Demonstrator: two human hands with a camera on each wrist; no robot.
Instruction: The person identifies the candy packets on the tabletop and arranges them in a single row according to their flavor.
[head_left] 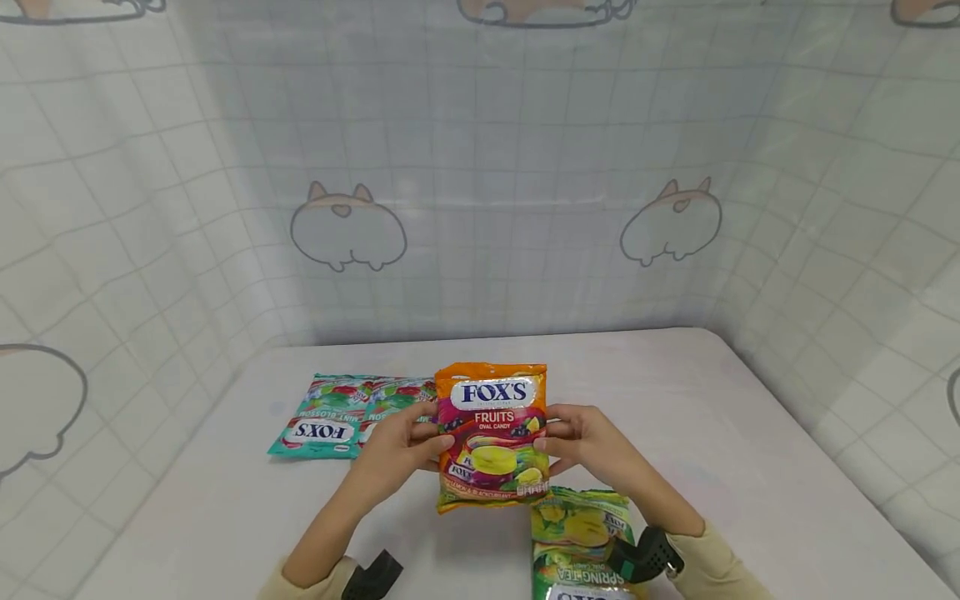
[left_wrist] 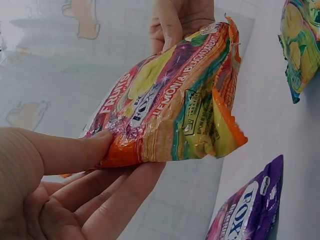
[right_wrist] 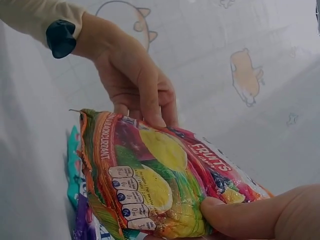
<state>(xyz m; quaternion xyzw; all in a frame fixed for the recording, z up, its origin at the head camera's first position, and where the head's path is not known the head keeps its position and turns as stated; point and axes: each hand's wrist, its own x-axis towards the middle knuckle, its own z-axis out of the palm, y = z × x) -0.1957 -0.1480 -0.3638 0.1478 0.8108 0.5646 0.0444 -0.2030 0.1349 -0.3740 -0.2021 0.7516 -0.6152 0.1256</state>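
Observation:
An orange-topped bag of Fox's Fruits oval candy (head_left: 492, 433) is held upright above the table, its printed front toward the head camera. My left hand (head_left: 396, 450) pinches its left edge, thumb (left_wrist: 75, 154) on the front and fingers behind. On the opposite edge my right hand (head_left: 588, 442) grips likewise, thumb (right_wrist: 240, 215) pressed on the front. In the left wrist view the bag's crimped bottom seam shows. Behind the left hand lie two teal Mint Blossom candy bags (head_left: 318, 425), partly covered. Below the right hand is green Spring Tea candy packaging (head_left: 577, 533).
A purple Fox's berries bag (left_wrist: 247, 205) lies on the table, mostly hidden from the head view by the held bag. The white table (head_left: 637, 358) has a rounded far corner. Grid-patterned cloth (head_left: 510, 167) with animal drawings surrounds it at the back and sides.

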